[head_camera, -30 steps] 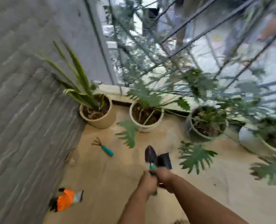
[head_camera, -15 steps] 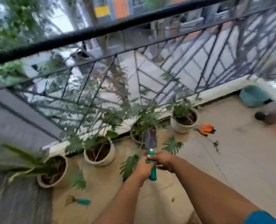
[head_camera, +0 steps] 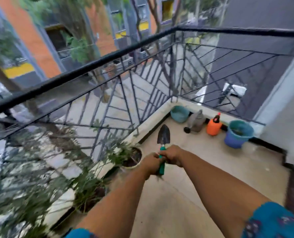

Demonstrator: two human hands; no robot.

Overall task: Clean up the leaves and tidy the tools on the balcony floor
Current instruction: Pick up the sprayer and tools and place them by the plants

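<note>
Gripping the trowel point(head_camera: 163, 148) handle, both hands point(head_camera: 161, 160), blade pointing away.

The view has swung right along the railing point(head_camera: 108, 59) to the balcony corner; the rake and orange gloves have left sight.

Both bare forearms reach forward from the bottom of the view and converge near the centre, each with a blue sleeve edge at the upper arm. The left hand point(head_camera: 151, 163) is curled around the green handle of a trowel point(head_camera: 163, 134), knuckles up. The right hand point(head_camera: 173, 156) closes over the same handle just above it, touching the left, so the blade points up and away from the body.
</note>
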